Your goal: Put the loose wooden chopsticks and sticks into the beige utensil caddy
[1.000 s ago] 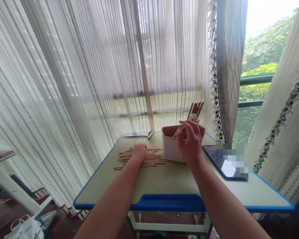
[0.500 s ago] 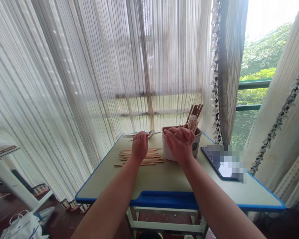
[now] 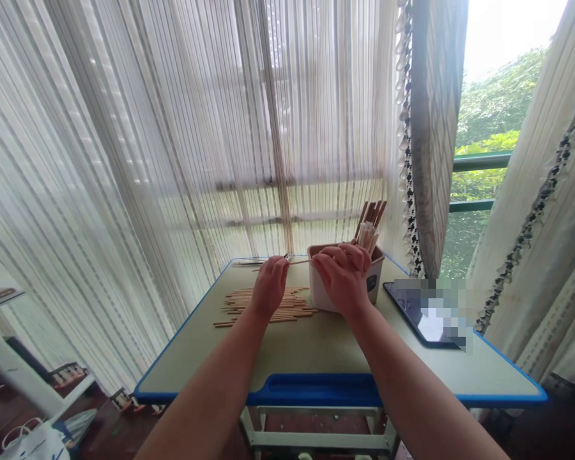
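Note:
A thin wooden chopstick (image 3: 299, 260) runs nearly level between my two hands. My left hand (image 3: 269, 284) is closed around it, and a short end pokes out on the left. At the other end, the fingertips of my right hand (image 3: 344, 275) pinch the stick, in front of the storage box. Below and beside my left hand, several wooden chopsticks (image 3: 239, 306) lie loosely side by side on the table (image 3: 196, 358). The pale storage box (image 3: 320, 291) has a brown rim; darker chopsticks (image 3: 374, 214) and clear-wrapped sticks (image 3: 367, 235) stand up in it.
A dark tablet (image 3: 412, 313) lies at the right of the table, partly blurred out. Shiny metal utensils (image 3: 249, 261) rest at the far edge, partly behind my left hand. A blue pencil tray (image 3: 321, 386) lines the near edge. Sheer curtains (image 3: 196, 128) hang behind.
My right fingertips now meet the end of the chopstick, where a small gap showed before. The view has shifted slightly; the loose chopsticks and the box stay in place.

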Tool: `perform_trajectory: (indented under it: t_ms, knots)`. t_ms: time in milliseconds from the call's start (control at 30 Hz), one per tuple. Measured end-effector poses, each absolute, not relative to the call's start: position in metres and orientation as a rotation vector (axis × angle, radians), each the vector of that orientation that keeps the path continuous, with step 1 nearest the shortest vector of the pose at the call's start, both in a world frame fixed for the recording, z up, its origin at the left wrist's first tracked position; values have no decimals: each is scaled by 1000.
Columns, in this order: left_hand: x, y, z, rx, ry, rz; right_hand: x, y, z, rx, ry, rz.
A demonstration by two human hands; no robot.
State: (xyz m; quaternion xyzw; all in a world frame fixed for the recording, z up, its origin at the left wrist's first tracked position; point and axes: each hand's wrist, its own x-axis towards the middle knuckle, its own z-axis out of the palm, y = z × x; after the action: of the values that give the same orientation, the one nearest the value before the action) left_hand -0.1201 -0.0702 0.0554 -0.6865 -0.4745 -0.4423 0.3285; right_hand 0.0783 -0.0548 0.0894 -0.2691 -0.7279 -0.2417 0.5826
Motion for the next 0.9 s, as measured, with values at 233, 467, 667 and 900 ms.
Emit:
perform_trajectory:
  t_ms: [233,467,667,900]
  knots:
    - [-126,-63,49,-1667,-1421,-1072,90,-57,95,-400,-1209,-176]
    - [-132,-58,43,-1688,-1485,-1063,105,-49,114,-398,-806,-20]
    - [-138,-51,35,-1735,-1561,-980,110,-48,113,-456,-771,-89]
    - [-137,-53,36,-1722,-1802,-797,97,-47,101,-676,-1478,-271]
